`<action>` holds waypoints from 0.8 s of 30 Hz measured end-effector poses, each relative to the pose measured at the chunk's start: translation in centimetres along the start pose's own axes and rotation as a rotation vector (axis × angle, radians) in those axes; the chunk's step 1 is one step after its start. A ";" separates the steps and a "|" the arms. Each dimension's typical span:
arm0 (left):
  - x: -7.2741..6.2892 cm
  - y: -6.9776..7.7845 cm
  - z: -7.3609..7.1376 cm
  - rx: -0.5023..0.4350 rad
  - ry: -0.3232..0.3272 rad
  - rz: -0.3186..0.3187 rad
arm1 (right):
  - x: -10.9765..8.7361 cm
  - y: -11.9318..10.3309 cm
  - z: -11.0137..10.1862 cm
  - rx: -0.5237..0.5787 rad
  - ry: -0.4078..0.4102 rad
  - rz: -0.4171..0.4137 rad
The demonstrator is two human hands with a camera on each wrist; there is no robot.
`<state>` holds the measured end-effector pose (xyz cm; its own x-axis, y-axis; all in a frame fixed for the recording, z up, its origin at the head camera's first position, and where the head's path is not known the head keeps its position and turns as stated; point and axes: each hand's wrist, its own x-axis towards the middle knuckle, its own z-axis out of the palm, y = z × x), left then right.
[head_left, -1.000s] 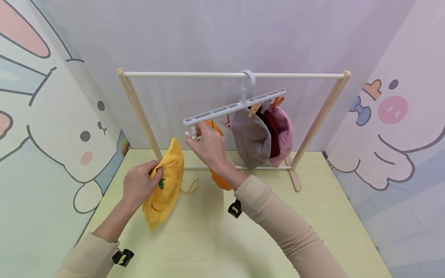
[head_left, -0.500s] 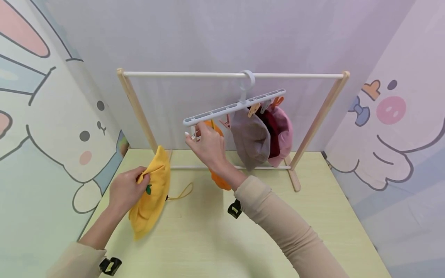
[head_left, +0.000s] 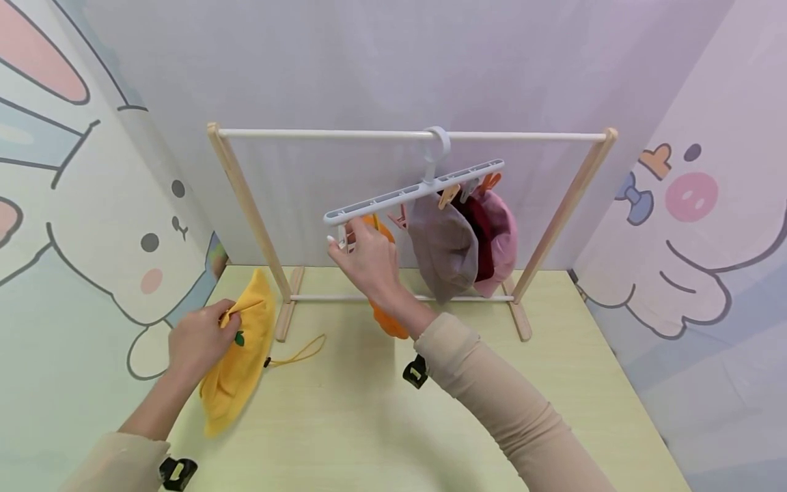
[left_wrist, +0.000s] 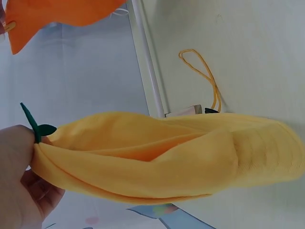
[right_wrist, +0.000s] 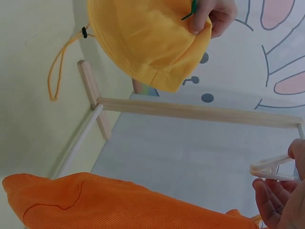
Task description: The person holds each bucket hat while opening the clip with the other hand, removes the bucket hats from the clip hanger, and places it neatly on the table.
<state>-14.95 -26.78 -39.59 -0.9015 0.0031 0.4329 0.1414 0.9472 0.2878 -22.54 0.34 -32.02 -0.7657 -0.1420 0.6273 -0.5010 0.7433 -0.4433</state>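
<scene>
Four hats look pegged up; the yellow hat (head_left: 246, 376) is left.
Nearest me, the left hand (head_left: 197, 342) pinches that hat by its crown beside the leaf, left of the rack and well apart from the hanger (head_left: 399, 197); farther in, the right hand (head_left: 369, 260) pinches a bare white clip (right_wrist: 259, 168) at the hanger's low end, though whether it's squeezed apart I can't tell; beyond hang the orange hat (head_left: 389, 321), then grey (head_left: 443, 239), dark red (head_left: 481, 225) and pink hats (head_left: 503, 236).
</scene>
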 end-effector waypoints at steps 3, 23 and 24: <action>0.0 -0.5 -0.1 0.014 -0.006 -0.016 | 0.0 0.0 0.0 0.010 -0.001 -0.003; 1.3 -5.0 -0.8 0.134 -0.114 -0.146 | 0.0 0.3 0.2 0.019 0.001 -0.007; 1.4 -5.2 -0.7 0.139 -0.121 -0.152 | 0.0 0.3 0.2 0.018 0.001 -0.006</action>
<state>-16.65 -31.94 -39.89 -0.9518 -0.1123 0.2856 -0.0497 0.9748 0.2176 -22.76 0.41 -32.32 -0.7622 -0.1464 0.6306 -0.5133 0.7302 -0.4510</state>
